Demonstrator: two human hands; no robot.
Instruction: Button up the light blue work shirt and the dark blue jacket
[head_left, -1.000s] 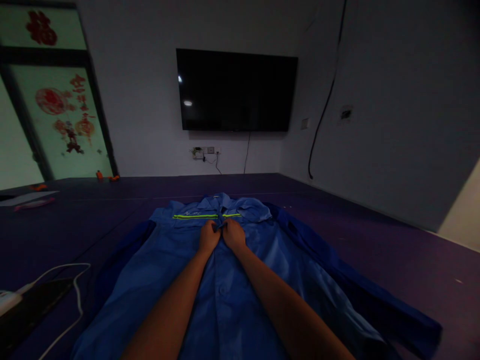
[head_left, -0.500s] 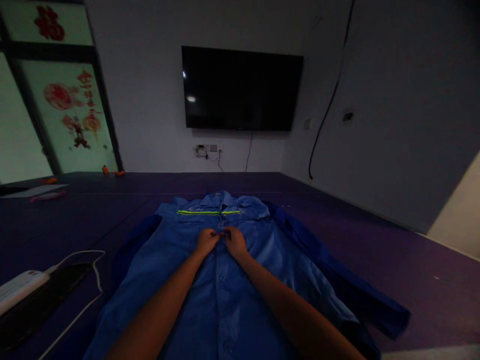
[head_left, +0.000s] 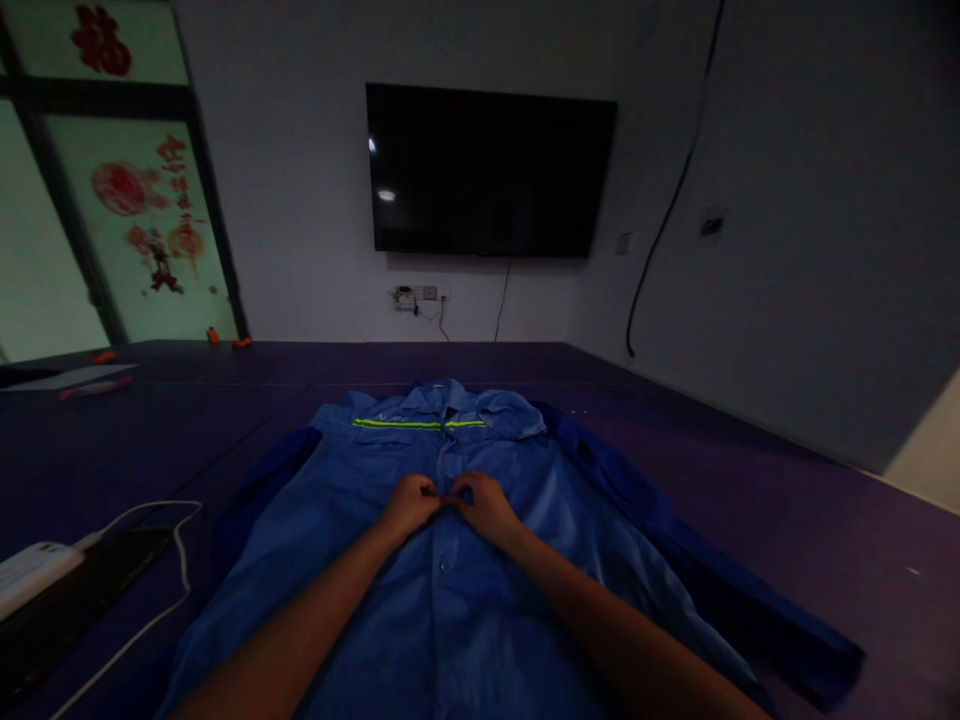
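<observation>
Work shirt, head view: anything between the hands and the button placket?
Nothing visible. The left hand and right hand meet at the button placket of the blue work shirt; the white cable lies off to the left, clear of both.

Ahead of you: pale wall point(head_left: 300, 200), dark television point(head_left: 491, 175) mounted on it | your left: glass door point(head_left: 90, 270), red decorations point(head_left: 122, 189) | your right: side wall point(head_left: 810, 330), hanging black cable point(head_left: 680, 185) | below you: purple floor point(head_left: 750, 480) | around you: dim light
</observation>
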